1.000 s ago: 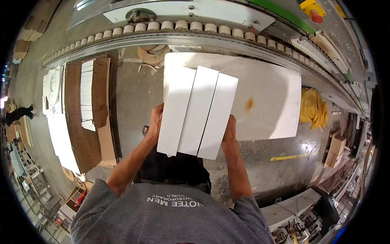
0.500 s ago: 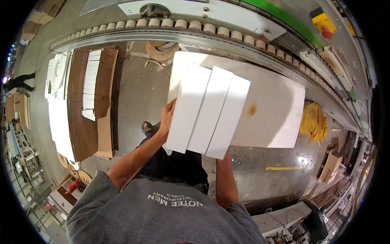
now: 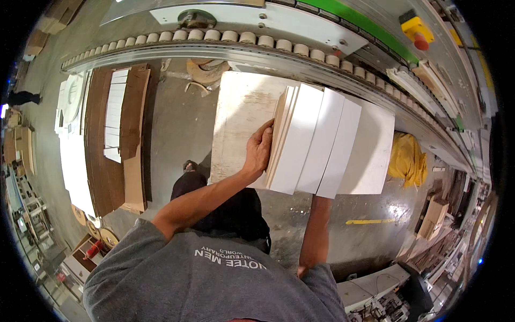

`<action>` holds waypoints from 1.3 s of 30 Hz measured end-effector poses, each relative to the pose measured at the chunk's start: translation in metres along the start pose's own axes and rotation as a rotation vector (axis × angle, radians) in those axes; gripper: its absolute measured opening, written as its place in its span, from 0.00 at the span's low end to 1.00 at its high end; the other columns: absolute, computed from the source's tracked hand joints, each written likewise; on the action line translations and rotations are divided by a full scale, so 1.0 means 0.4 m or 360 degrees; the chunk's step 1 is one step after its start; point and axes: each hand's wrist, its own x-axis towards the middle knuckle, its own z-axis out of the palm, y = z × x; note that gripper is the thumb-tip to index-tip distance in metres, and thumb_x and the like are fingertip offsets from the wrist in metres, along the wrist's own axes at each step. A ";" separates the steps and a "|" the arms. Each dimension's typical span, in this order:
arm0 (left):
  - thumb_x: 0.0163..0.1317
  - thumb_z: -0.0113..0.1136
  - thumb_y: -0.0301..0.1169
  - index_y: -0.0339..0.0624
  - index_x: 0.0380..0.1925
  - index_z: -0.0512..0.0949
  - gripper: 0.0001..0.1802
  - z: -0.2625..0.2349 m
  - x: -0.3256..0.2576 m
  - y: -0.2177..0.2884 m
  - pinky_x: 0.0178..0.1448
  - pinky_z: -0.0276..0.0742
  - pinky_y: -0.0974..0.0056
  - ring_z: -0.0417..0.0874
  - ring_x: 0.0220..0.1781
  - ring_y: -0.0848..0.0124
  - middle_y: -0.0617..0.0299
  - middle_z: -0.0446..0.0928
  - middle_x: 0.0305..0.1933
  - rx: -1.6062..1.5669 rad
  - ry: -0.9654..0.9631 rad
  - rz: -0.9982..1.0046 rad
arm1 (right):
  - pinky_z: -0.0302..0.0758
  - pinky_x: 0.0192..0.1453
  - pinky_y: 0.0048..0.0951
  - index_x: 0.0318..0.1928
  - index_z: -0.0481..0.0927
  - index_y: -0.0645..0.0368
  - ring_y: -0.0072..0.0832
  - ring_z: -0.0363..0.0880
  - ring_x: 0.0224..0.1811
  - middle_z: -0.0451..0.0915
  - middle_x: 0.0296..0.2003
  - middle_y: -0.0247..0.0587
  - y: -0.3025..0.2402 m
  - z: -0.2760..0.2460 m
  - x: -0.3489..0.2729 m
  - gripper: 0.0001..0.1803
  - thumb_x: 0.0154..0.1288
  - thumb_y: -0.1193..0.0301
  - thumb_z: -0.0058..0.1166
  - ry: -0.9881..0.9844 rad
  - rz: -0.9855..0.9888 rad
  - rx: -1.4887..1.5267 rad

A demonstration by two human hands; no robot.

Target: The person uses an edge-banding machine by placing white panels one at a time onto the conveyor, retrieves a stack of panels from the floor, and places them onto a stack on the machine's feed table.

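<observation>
A stack of several white panels (image 3: 308, 142) is held over a white board platform, its top panels fanned in steps toward the right. My left hand (image 3: 260, 147) presses on the stack's left side, thumb and fingers along the brown-looking panel edges. From below, my right forearm (image 3: 315, 228) reaches the stack's near right end; the right hand itself is hidden beneath the panels. The white platform (image 3: 236, 107), scuffed at its left part, lies under and around the stack.
Beyond the platform runs a conveyor with a row of rollers (image 3: 212, 35). Cardboard-wrapped white panels (image 3: 115, 112) stand at the left. A yellow cloth or bag (image 3: 407, 158) lies right of the platform. A yellow box with a red button (image 3: 417, 31) is at the far right.
The stack has moved right, over the platform, and tilted so its left edges now show. My left hand has moved right with it and shows more fully.
</observation>
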 end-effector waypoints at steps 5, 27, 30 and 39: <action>0.78 0.49 0.48 0.29 0.66 0.71 0.32 -0.010 0.031 0.009 0.66 0.73 0.61 0.78 0.61 0.62 0.45 0.79 0.60 0.0132 -0.0118 -0.0023 | 0.78 0.57 0.37 0.57 0.80 0.66 0.34 0.82 0.52 0.82 0.50 0.48 -0.013 -0.009 0.018 0.23 0.78 0.58 0.47 0.0134 0.0032 -0.0013; 0.58 0.53 0.15 0.33 0.50 0.80 0.19 -0.045 0.449 0.153 0.47 0.79 0.59 0.84 0.41 0.61 0.46 0.84 0.42 0.1287 -0.1585 0.0721 | 0.72 0.41 0.34 0.52 0.75 0.71 0.28 0.72 0.38 0.75 0.41 0.43 -0.184 0.556 -0.326 0.16 0.68 0.73 0.54 0.1232 0.0713 0.0255; 0.55 0.54 0.16 0.32 0.43 0.80 0.15 -0.052 0.463 0.155 0.44 0.79 0.55 0.84 0.35 0.56 0.43 0.83 0.35 0.1279 -0.1579 0.0849 | 0.69 0.35 0.32 0.48 0.75 0.71 0.23 0.68 0.32 0.72 0.32 0.40 -0.202 0.603 -0.289 0.14 0.64 0.76 0.52 0.1387 0.0640 0.0216; 0.51 0.52 0.15 0.31 0.45 0.81 0.20 -0.120 0.509 0.167 0.47 0.78 0.56 0.84 0.38 0.48 0.38 0.83 0.37 0.1414 -0.1620 0.0624 | 0.63 0.31 0.27 0.49 0.76 0.70 0.18 0.63 0.29 0.71 0.31 0.32 -0.196 0.689 -0.309 0.13 0.65 0.79 0.52 0.1382 0.0688 0.0263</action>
